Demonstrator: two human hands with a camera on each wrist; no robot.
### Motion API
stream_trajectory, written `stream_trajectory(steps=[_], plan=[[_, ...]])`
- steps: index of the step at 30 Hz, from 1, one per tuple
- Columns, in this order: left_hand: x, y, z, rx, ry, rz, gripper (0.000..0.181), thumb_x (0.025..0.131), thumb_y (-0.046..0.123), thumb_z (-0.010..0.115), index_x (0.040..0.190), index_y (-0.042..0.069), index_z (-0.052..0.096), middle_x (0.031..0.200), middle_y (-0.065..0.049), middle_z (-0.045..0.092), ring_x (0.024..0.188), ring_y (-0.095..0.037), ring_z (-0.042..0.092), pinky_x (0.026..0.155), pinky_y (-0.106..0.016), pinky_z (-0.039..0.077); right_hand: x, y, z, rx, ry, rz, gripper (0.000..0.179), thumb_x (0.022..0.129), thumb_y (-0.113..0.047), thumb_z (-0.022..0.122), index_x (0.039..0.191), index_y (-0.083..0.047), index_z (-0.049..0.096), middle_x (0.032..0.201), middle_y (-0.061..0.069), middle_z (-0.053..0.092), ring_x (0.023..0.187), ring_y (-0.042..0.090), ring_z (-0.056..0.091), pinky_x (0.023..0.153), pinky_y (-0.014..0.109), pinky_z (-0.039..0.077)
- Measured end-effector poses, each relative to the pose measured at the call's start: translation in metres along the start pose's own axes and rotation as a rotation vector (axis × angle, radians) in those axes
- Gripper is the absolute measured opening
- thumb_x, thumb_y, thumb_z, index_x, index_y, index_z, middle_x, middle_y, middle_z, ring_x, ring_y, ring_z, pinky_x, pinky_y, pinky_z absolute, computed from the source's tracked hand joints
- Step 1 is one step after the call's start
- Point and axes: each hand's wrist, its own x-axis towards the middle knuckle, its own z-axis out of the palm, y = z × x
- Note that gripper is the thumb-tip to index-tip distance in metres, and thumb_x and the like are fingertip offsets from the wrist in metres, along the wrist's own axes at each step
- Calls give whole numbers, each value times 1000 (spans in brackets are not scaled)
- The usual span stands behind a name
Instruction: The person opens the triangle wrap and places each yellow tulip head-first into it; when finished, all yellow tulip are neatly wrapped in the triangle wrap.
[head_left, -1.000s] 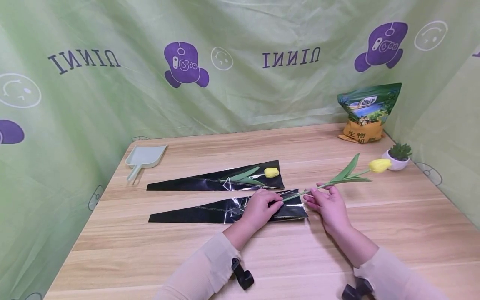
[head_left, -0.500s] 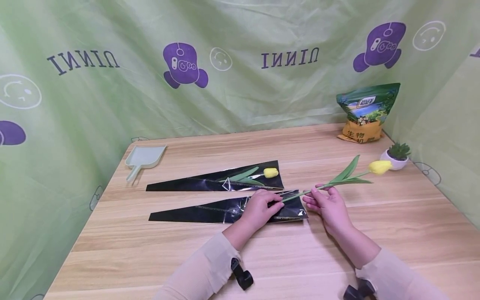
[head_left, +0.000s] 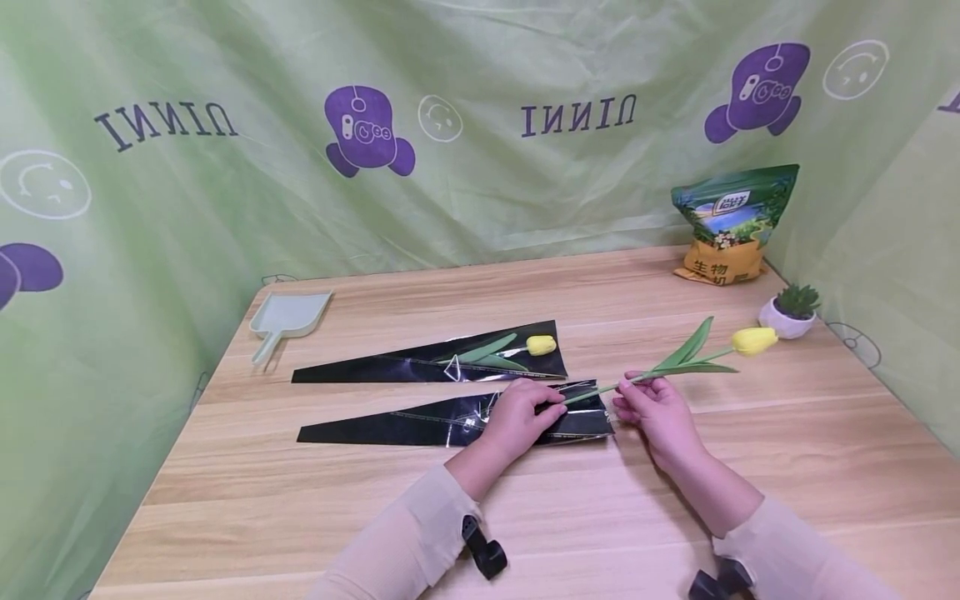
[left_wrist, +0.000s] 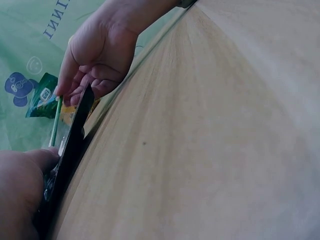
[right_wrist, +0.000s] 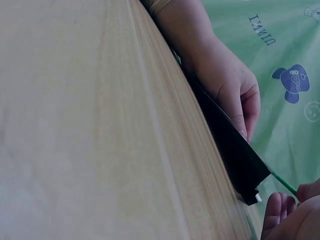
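In the head view, my right hand (head_left: 660, 417) pinches the green stem of a yellow tulip (head_left: 754, 340) between thumb and fingers. Its bloom points right and its leaves lie beyond the hand. My left hand (head_left: 523, 417) rests over the wide end of a black-backed clear flower sleeve (head_left: 390, 427), thumb and fingers closed at the lower stem. The left wrist view has the stem (left_wrist: 56, 122) running between both hands beside the sleeve's edge. The stem's lower end is hidden by the left hand. Behind lies a second sleeve (head_left: 375, 369) with a tulip (head_left: 542, 345) inside.
A pale dustpan (head_left: 291, 314) lies at the back left of the wooden table (head_left: 585, 517). At the back right stand a green and orange bag (head_left: 723, 250) and a small succulent in a white pot (head_left: 787, 321). A printed green curtain (head_left: 480, 183) surrounds the table.
The held tulip has shifted slightly left and toward the person, its bloom lower in the head view. The right fingers moved a little with it; the left hand has stayed put.
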Motion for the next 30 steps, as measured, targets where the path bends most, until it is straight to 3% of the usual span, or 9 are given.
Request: stream_trajectory(steps=[6,13,21,27,30], plan=[[0,0,0,5,-11,-9,17,91,23,69,102,14,77,108,0,75,107,-17,64,97,-29,50,-1,-2,-4,-1,28,-20,34,101,-8,52,132,0,40,77,-15,64,74,-1,64,72,15,57],[0,0,0,7,-23,-23,17,92,24,68,103,14,77,109,0,75,108,-17,63,98,-29,50,-2,-4,-10,45,48,-22,23,102,-15,51,123,-14,43,77,-17,65,71,-2,63,68,14,56],[0,-1,0,5,-23,-13,17,91,23,68,102,14,77,107,0,76,107,-17,64,97,-29,50,-2,-7,-17,73,89,-31,22,102,-20,51,122,-14,46,82,-16,63,73,-2,64,71,15,57],[1,0,-1,12,-19,-4,17,91,23,69,102,14,77,106,0,76,106,-18,65,97,-30,50,-1,-8,-19,152,159,-21,4,98,-23,59,102,-23,61,81,-15,66,70,0,64,67,14,56],[0,1,-2,19,-11,6,17,91,23,69,102,14,77,105,0,76,105,-17,65,96,-30,50,0,-8,-19,169,183,-22,9,97,-22,61,92,-28,66,80,-15,68,68,1,63,65,14,56]])
